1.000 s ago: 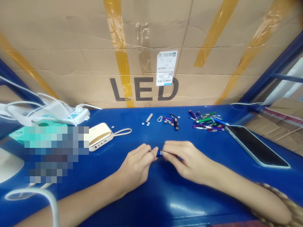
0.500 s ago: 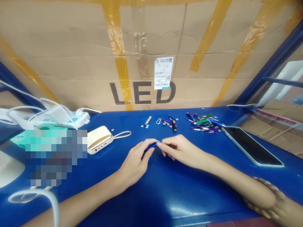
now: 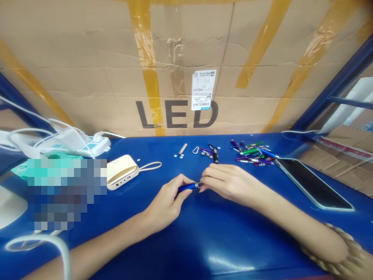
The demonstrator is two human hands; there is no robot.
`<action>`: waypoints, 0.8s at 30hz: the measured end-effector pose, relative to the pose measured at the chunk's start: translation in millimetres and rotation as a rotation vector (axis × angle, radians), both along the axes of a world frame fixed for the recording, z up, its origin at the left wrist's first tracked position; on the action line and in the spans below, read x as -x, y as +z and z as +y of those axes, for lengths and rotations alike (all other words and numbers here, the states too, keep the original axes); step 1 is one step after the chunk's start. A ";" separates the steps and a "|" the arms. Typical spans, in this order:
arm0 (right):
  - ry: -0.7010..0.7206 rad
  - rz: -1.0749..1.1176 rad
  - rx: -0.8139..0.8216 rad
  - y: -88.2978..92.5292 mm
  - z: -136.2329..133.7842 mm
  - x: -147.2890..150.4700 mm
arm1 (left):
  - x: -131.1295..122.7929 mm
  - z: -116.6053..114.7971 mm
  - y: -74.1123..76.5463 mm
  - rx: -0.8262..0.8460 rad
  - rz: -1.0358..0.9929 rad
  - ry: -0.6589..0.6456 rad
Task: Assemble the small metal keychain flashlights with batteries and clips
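Corrugated cardboard carton (image 3: 87, 66), printed LED and striped with yellow packing tape, is standing across twelve o'clock behind a glossy blue desk (image 3: 221, 249) that is carrying everything else. At ten o'clock from the hands, a white power strip (image 3: 87, 143) is lying among tangled white cables, while a gold-and-white power bank (image 3: 121, 172) is resting nearer, around nine o'clock, with its loop strap trailing toward the hands. A smartphone (image 3: 313, 183) is lying with its dark screen up at three o'clock, and a heap of colourful pen-shaped keychain lights (image 3: 252, 154) is sitting at one o'clock. At twelve o'clock, a loose row is spreading out: a silver tube (image 3: 183, 148), a small carabiner (image 3: 196, 150), a dark pen light (image 3: 215, 156) and tiny button cells (image 3: 181, 155). A slim blue pen light (image 3: 188, 187) is sitting between the hands, just above the desk and roughly level. The left hand (image 3: 164, 206) is curling its fingers (image 3: 179, 182) closely around the barrel, while the right hand (image 3: 230, 183) is pinching the silver tip (image 3: 199, 185) between its pressed-together fingers (image 3: 211, 177). The pen light looks light, stiff and smooth, so it is probably slipping easily unless it is gripped along the barrel, with the fingertips reserved for the narrow tip.
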State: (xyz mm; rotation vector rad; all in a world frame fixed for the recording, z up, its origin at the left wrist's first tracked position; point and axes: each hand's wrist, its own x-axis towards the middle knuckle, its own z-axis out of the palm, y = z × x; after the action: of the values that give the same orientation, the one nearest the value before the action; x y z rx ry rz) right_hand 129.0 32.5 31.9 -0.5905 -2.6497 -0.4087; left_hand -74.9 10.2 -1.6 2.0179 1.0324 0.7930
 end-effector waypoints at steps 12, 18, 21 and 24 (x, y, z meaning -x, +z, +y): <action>0.060 -0.078 -0.033 -4.0 -4.3 2.4 | 1.5 -2.5 -2.4 -0.148 0.094 -0.086; 0.038 0.156 0.427 -12.2 -13.1 12.9 | 3.5 -3.2 -14.4 -0.547 0.138 -0.037; -0.057 0.376 0.916 -11.9 -17.4 19.3 | 2.2 -3.7 -15.9 -0.750 0.166 0.008; -0.135 0.475 1.259 -11.0 -16.5 20.9 | -0.5 -4.9 -14.4 -0.752 0.204 0.056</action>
State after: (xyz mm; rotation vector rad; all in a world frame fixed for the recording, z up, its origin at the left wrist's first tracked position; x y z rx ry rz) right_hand 108.2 16.0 21.0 -1.0193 -2.1096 1.2971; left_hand -74.5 5.3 -16.0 2.7560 0.9910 1.1431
